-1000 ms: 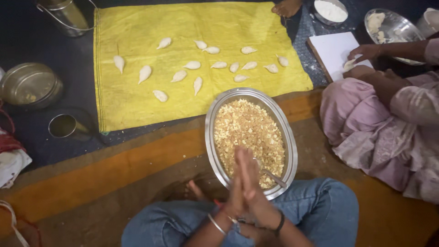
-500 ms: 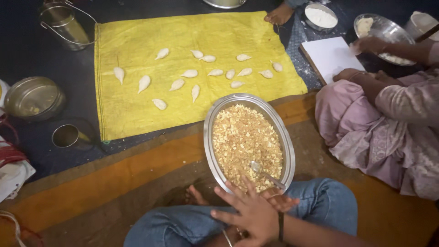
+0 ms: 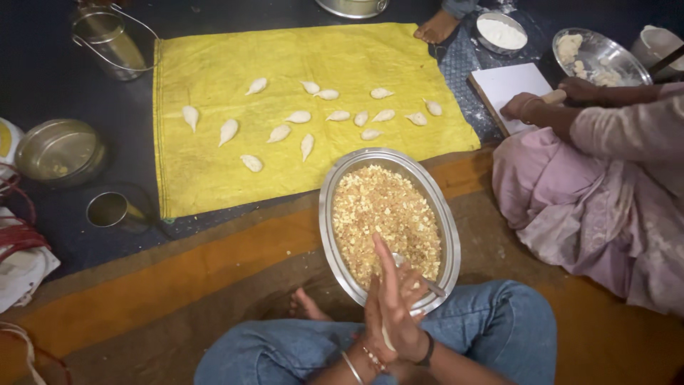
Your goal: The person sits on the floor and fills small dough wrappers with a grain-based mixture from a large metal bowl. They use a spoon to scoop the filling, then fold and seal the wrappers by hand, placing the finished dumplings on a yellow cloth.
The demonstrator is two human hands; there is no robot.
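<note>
My left hand (image 3: 376, 314) and my right hand (image 3: 412, 322) are pressed palm to palm above my lap, fingers pointing away from me. A pale sliver of dough (image 3: 385, 336) shows between the palms. Just beyond the fingertips sits an oval steel tray (image 3: 328, 214) heaped with crumbly tan filling (image 3: 381, 214), a spoon (image 3: 429, 284) lying in its near end. Farther off, a yellow cloth (image 3: 214, 164) carries several white folded dumplings (image 3: 299, 116).
At the right sits another person in pink, hands on a rolling pin (image 3: 553, 95) over a white board (image 3: 507, 80), with a flour bowl (image 3: 501, 32) and a steel dough plate (image 3: 600, 51) beyond. A steel tin (image 3: 60, 150), cup (image 3: 108, 209) and pail (image 3: 107, 36) stand at the left.
My hands were pressed together, then parted and dropped low half a second ago, and are now pressed together upright again. The other person's hands moved onto the rolling pin.
</note>
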